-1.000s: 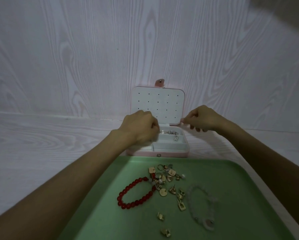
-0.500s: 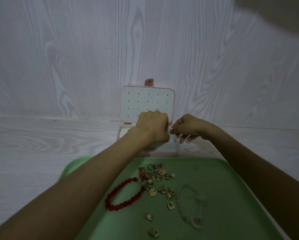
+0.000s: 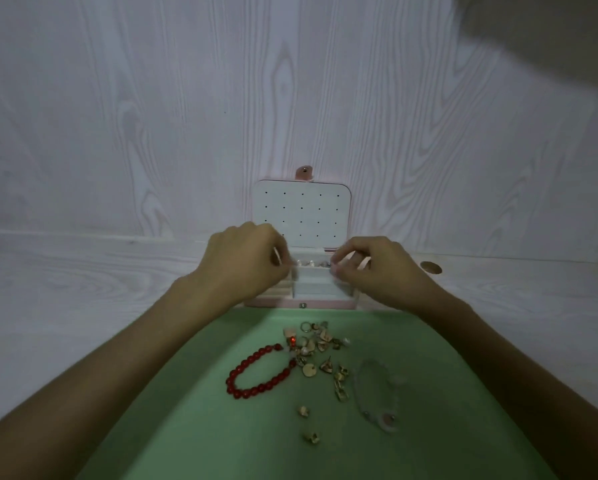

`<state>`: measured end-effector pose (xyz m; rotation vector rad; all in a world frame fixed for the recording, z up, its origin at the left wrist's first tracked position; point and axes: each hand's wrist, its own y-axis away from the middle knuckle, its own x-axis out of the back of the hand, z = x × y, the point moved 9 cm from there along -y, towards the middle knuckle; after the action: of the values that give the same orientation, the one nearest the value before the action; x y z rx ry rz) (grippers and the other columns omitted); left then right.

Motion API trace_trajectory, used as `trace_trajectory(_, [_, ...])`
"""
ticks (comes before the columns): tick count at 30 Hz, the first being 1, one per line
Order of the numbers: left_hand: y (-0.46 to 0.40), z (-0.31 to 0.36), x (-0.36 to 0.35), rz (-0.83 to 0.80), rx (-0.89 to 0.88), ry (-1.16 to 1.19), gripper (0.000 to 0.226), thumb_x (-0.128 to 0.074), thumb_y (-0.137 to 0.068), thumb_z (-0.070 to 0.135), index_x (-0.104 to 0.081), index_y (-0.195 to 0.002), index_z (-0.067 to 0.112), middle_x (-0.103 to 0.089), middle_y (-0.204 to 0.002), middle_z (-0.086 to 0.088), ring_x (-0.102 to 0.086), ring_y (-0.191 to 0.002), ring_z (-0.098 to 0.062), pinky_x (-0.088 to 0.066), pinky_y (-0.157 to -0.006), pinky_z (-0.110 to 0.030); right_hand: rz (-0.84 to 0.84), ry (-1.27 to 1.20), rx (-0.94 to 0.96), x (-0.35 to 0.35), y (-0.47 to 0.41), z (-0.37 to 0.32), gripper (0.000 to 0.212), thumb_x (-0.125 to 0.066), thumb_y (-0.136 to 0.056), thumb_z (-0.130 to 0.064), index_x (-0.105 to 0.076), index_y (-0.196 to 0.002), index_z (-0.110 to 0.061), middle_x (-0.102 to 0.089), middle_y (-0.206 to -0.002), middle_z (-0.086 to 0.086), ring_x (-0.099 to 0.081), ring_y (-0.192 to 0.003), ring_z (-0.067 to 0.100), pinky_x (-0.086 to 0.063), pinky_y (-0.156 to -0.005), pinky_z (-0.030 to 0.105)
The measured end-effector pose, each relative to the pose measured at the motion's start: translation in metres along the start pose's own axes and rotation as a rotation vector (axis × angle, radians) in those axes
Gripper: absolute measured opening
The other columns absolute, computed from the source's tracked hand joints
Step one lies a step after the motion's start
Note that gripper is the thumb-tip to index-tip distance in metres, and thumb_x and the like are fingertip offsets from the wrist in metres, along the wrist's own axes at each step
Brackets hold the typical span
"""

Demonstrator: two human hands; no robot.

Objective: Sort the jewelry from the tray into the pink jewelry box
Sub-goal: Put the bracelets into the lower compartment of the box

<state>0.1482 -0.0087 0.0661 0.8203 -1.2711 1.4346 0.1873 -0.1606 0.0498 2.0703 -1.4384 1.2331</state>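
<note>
The pink jewelry box (image 3: 318,304) stands open against the wall, its white dotted lid (image 3: 302,213) upright. My left hand (image 3: 245,268) and my right hand (image 3: 377,268) hover over its back compartment with curled fingers. A short string of pale beads (image 3: 311,263) runs between their fingertips, and each hand seems to pinch one end. On the green tray (image 3: 221,427) in front lie a red bead bracelet (image 3: 256,389), a clear bead bracelet (image 3: 377,393) and several small gold pieces (image 3: 318,348).
The box sits on a white wood-grain table right at the wall. The tray's far edge nearly touches the box front. A small brown round mark (image 3: 431,267) shows on the table to the right of my right hand.
Half a second ago the hands were close together over the box. They have drawn apart, and the beads now show between them.
</note>
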Motion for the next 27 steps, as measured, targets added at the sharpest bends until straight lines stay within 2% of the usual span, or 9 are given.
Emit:
trace_trajectory(3, [0.048, -0.026, -0.005, -0.198, 0.098, 0.026, 0.019, -0.065, -0.081, 0.05, -0.072, -0.088, 0.034, -0.069, -0.09, 0.017, -0.062, -0.081, -0.006, -0.047, -0.068, -0.025, -0.197, 0.025, 0.146, -0.032, 0.027, -0.04, 0.012, -0.065, -0.085, -0.032, -0.071, -0.094, -0.027, -0.067, -0.084, -0.008, -0.054, -0.065, -0.003, -0.042, -0.062, 0.017])
trace_trajectory(5, [0.071, -0.034, -0.014, -0.274, 0.143, 0.035, 0.025, -0.062, -0.078, 0.058, -0.071, -0.085, 0.036, -0.069, -0.09, 0.018, -0.063, -0.082, -0.005, -0.052, -0.075, -0.028, -0.25, 0.132, 0.219, -0.052, 0.039, -0.058, 0.02, -0.063, -0.087, -0.035, -0.069, -0.105, -0.029, -0.06, -0.083, -0.013, -0.048, -0.067, -0.004, -0.035, -0.06, 0.016])
trace_trajectory(9, [0.099, -0.034, -0.027, -0.295, 0.176, 0.037, 0.034, -0.06, -0.076, 0.064, -0.066, -0.083, 0.031, -0.067, -0.088, 0.017, -0.062, -0.081, -0.005, -0.049, -0.071, -0.026, -0.171, 0.45, 0.352, -0.078, 0.053, -0.076, 0.033, -0.055, -0.092, -0.038, -0.06, -0.124, -0.031, -0.042, -0.094, -0.008, -0.036, -0.09, 0.009, -0.03, -0.071, 0.027])
trace_trajectory(12, [0.109, -0.024, -0.026, -0.245, 0.154, -0.003, 0.022, -0.061, -0.082, 0.054, -0.062, -0.09, 0.033, -0.064, -0.093, 0.016, -0.056, -0.081, -0.006, -0.035, -0.06, -0.022, -0.11, 0.512, 0.407, -0.084, 0.061, -0.083, 0.026, -0.055, -0.092, -0.035, -0.064, -0.116, -0.031, -0.037, -0.091, -0.008, -0.034, -0.089, 0.011, -0.025, -0.07, 0.027])
trace_trajectory(16, [0.113, -0.018, -0.024, -0.22, 0.124, -0.037, 0.012, -0.056, -0.089, 0.042, -0.061, -0.094, 0.032, -0.066, -0.1, 0.012, -0.06, -0.093, -0.013, -0.035, -0.069, -0.027, -0.11, 0.476, 0.409, -0.083, 0.066, -0.085, 0.017, -0.056, -0.091, -0.032, -0.063, -0.106, -0.027, -0.044, -0.097, -0.008, -0.04, -0.096, 0.012, -0.028, -0.072, 0.026])
trace_trajectory(18, [0.112, -0.019, -0.013, -0.203, 0.135, -0.013, 0.013, -0.052, -0.092, 0.04, -0.057, -0.099, 0.031, -0.066, -0.103, 0.013, -0.061, -0.098, -0.014, -0.036, -0.071, -0.027, -0.181, 0.28, 0.336, -0.081, 0.063, -0.081, 0.014, -0.053, -0.094, -0.03, -0.057, -0.106, -0.024, -0.049, -0.103, -0.006, -0.043, -0.096, 0.012, -0.039, -0.079, 0.028])
trace_trajectory(20, [0.106, -0.018, 0.009, -0.125, 0.137, 0.059, 0.009, -0.05, -0.094, 0.04, -0.054, -0.097, 0.032, -0.066, -0.092, 0.017, -0.062, -0.094, -0.013, -0.039, -0.071, -0.027, -0.288, -0.105, 0.161, -0.076, 0.058, -0.075, 0.012, -0.049, -0.096, -0.027, -0.051, -0.105, -0.019, -0.054, -0.104, -0.005, -0.053, -0.094, 0.016, -0.047, -0.078, 0.03])
trace_trajectory(24, [0.077, -0.004, 0.052, 0.021, 0.07, 0.197, 0.01, -0.049, -0.095, 0.037, -0.055, -0.098, 0.029, -0.06, -0.081, 0.018, -0.063, -0.085, -0.011, -0.049, -0.077, -0.03, -0.346, -0.598, -0.045, -0.062, 0.043, -0.07, 0.014, -0.05, -0.096, -0.026, -0.053, -0.107, -0.018, -0.068, -0.105, 0.002, -0.065, -0.1, 0.017, -0.048, -0.096, 0.036])
trace_trajectory(27, [0.043, 0.002, 0.068, 0.082, 0.029, 0.286, 0.01, -0.052, -0.094, 0.036, -0.058, -0.096, 0.028, -0.062, -0.077, 0.017, -0.064, -0.082, -0.01, -0.053, -0.08, -0.036, -0.345, -0.913, -0.101, -0.042, 0.028, -0.066, 0.012, -0.051, -0.095, -0.018, -0.055, -0.105, -0.012, -0.072, -0.091, 0.003, -0.068, -0.079, 0.012, -0.054, -0.087, 0.034])
